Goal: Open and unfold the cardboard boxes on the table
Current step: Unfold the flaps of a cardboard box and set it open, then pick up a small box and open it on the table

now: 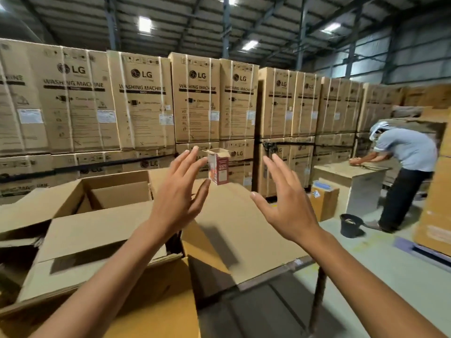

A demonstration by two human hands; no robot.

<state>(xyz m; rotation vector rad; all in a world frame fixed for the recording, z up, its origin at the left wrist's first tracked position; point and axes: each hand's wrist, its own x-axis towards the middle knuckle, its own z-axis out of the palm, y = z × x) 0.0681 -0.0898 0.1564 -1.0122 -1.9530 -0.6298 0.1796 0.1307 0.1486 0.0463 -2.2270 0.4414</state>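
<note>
- Upper left and across the back of the frame: wall of stacked washing-machine cartons (141, 98), strapped with pale bands.
- Lower left: big brown carton (97, 198) on the table (256, 240), top flaps thrown wide, inside dark and hard to read.
- Left of centre: left hand (180, 191) raised over the table, fingers straight and spread wide, thumb out, gripping nothing that can be seen.
- Dead centre: small box (219, 167), red and white print, top flaps popped open, tilted, up in the air above the table and in between both hands. Sits just beside the left fingertips and thumb tip; touching or a hair apart, cannot tell.
- Right of centre: right hand (285, 206) up at about the same height, palm turned inward, fingers splayed wide, well apart from the small box, holding nothing.
- Lower right of centre: small brown package (323, 203) on the floor beyond the table edge, black bucket (351, 225) just to its right.
- Far right: another person (407, 172) in a light blue shirt, bent over a low block, both arms reaching down onto its top.
</note>
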